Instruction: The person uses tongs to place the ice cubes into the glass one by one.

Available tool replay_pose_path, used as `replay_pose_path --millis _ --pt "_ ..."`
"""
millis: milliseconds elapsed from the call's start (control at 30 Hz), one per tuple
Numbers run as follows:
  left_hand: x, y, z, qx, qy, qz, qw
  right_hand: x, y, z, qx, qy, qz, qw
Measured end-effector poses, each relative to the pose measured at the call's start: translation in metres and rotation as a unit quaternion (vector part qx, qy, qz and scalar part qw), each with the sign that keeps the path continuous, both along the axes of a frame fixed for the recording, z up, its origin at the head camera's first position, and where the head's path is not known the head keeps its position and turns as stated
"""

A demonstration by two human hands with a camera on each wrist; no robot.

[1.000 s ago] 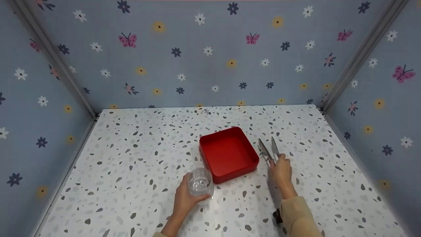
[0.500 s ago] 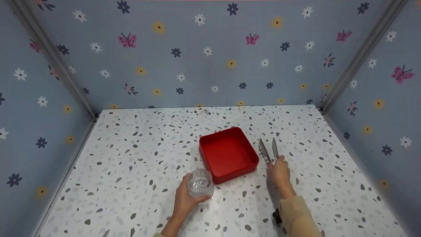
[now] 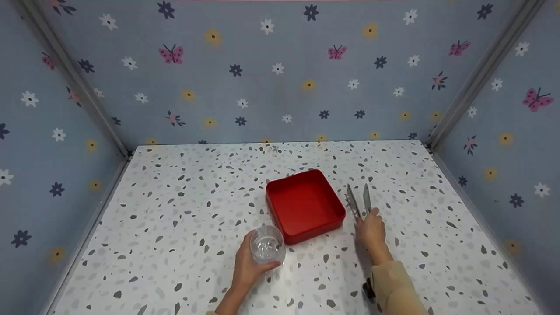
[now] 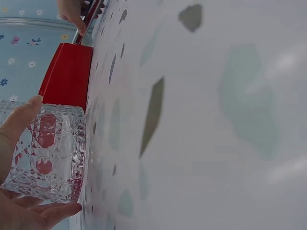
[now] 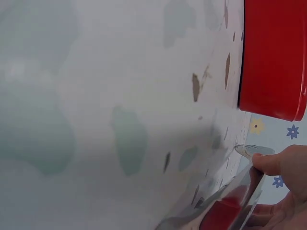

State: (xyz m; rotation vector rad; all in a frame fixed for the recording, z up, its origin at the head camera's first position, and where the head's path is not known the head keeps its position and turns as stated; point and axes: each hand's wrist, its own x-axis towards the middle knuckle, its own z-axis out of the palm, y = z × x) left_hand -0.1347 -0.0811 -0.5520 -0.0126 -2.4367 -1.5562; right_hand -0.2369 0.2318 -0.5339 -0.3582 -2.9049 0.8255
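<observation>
My left hand (image 3: 246, 264) grips a clear cut-glass tumbler (image 3: 267, 251) at the near left corner of a square red box (image 3: 315, 232). In the left wrist view, thumb and fingers wrap the patterned tumbler (image 4: 53, 153) from opposite sides. Whether it holds any liquid I cannot tell. To the right of the box, my right hand (image 3: 372, 232) holds metal tongs (image 3: 354, 202) by the near part, with their two arms spread apart and pointing away from me. The right wrist view shows the tongs' shiny metal (image 5: 228, 208) between thumb and fingers, low over the tabletop.
The red box stands open-topped on a white speckled table (image 3: 175, 210), with nothing visible inside. Blue patterned walls (image 3: 280, 100) enclose the table at the back and both sides. A dark object (image 3: 369, 288) shows beside the right sleeve.
The right hand has turned slightly, so the tongs' tips sit a little farther right of the box. Left hand, tumbler and box stay in place.
</observation>
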Motion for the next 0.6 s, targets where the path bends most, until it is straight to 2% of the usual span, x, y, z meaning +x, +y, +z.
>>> replay_pose_path --millis 167,367,500,600 --pt "0.001 -0.001 0.0 -0.005 -0.009 0.003 0.9999 0.002 0.0 0.0 0.004 -0.004 0.01 0.9999" --pt "0.005 0.0 0.002 0.004 -0.001 0.015 0.9999 0.006 -0.001 0.001 0.006 -0.012 0.024 0.9996" --pt "0.007 0.001 0.007 0.015 -0.014 0.015 0.9997 0.01 0.002 0.001 0.016 0.004 0.041 0.999" --pt "0.008 0.001 0.012 0.017 -0.009 0.01 0.9998 0.012 0.005 0.003 0.027 0.017 0.061 0.9977"
